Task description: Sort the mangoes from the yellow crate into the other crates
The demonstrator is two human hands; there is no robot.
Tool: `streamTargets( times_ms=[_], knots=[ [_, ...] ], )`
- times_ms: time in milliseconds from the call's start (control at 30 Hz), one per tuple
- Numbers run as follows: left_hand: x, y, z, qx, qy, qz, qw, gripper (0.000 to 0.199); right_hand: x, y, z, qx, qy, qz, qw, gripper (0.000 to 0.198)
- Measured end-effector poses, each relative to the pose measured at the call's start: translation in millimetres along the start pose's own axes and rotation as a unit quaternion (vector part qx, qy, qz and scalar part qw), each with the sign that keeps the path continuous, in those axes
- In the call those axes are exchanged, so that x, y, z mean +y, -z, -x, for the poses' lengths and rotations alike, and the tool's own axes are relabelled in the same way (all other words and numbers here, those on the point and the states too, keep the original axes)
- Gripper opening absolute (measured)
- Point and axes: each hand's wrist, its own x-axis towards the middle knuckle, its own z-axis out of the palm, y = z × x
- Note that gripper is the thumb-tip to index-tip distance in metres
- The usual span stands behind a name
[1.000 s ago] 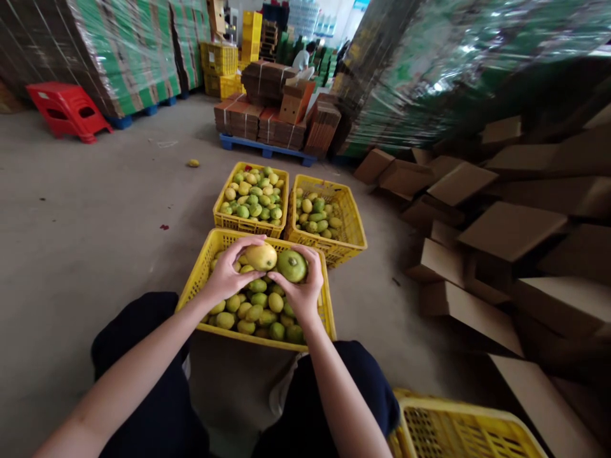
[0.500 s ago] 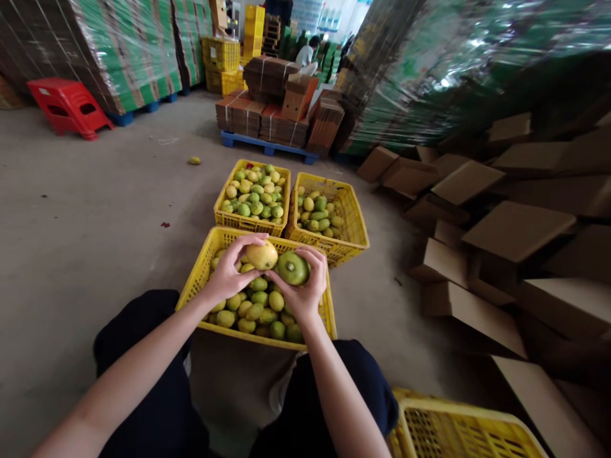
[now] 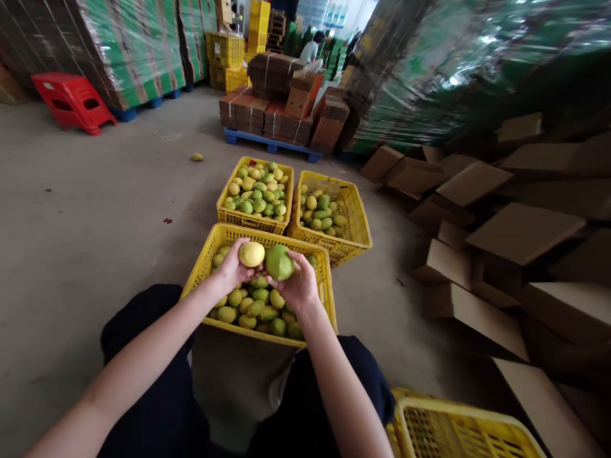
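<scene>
My left hand point(image 3: 236, 268) holds a smooth, rounded yellow fruit point(image 3: 251, 254), fingers curled around its left side and underneath. Gripped in my right hand point(image 3: 300, 281) is a larger green fruit point(image 3: 279, 263), its thumb and fingers around the lower and right sides. The two fruits are side by side, a narrow gap between them, above a yellow plastic crate point(image 3: 267, 335). Inside that crate lie many similar green and yellow fruits point(image 3: 255, 309), partly hidden by my hands. Their exact kind cannot be told.
Beyond stand a fuller fruit crate point(image 3: 252, 221) and a partly filled crate point(image 3: 358, 219). Another yellow crate point(image 3: 470, 416) is at lower right. Cardboard boxes point(image 3: 525, 232) pile up on the right. A red stool point(image 3: 74, 102), a loose fruit point(image 3: 197, 157) and a blue pallet point(image 3: 272, 145) are farther off.
Both fruits have turned in my hands; the green one's stem end no longer faces me. My hands and the fruits have shifted slightly left in view.
</scene>
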Motion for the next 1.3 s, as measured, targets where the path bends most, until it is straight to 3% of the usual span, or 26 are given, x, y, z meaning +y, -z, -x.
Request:
streamTargets(
  times_ms=[100, 233, 300, 433, 567, 633, 700, 800, 867, 933, 1067, 1300],
  knots=[
    [1, -1, -2, 0.004, 0.051, 0.023, 0.998, 0.05, 1, 3, -4, 0.017, -0.027, -0.022, 0.999, 0.039],
    [-6, -5, -7, 0.002, 0.032, 0.021, 0.999, 0.041, 2, 5, -13, 0.039, -0.031, -0.033, 0.998, 0.043],
    [-9, -7, -9, 0.009, -0.028, 0.033, 0.999, 0.033, 1, 5, -16, 0.067, 0.012, -0.041, 0.997, 0.038],
    [-9, -8, -6, 0.016, -0.184, 0.047, 0.982, 0.054, -4, -1, -15, 0.077, 0.142, -0.045, 0.986, 0.029],
    [-1, -4, 1, -0.033, -0.273, 0.014, 0.961, 0.064, -6, -6, -7, 0.051, 0.228, -0.009, 0.972, 0.049],
    [4, -1, 6, -0.053, -0.332, -0.045, 0.941, 0.062, -4, -6, -5, 0.059, 0.324, 0.072, 0.942, 0.061],
    [7, 3, 11, -0.065, -0.383, -0.123, 0.913, 0.057, 0, -4, -3, 0.068, 0.422, 0.169, 0.888, 0.062],
    [10, 6, 19, -0.08, -0.44, -0.207, 0.87, 0.048, 4, 0, -3, 0.078, 0.509, 0.238, 0.824, 0.058],
    [11, 6, 23, -0.083, -0.454, -0.205, 0.863, 0.045, 6, 1, -2, 0.096, 0.54, 0.254, 0.797, 0.059],
    [10, 7, 23, -0.085, -0.442, -0.176, 0.876, 0.044, 7, 2, -1, 0.111, 0.552, 0.263, 0.783, 0.06],
    [10, 9, 16, -0.057, -0.406, -0.135, 0.902, 0.047, 4, 3, 0, 0.116, 0.516, 0.264, 0.806, 0.059],
    [10, 9, 6, -0.019, -0.346, -0.084, 0.934, 0.052, 4, 5, -9, 0.082, 0.375, 0.148, 0.911, 0.06]
  ],
)
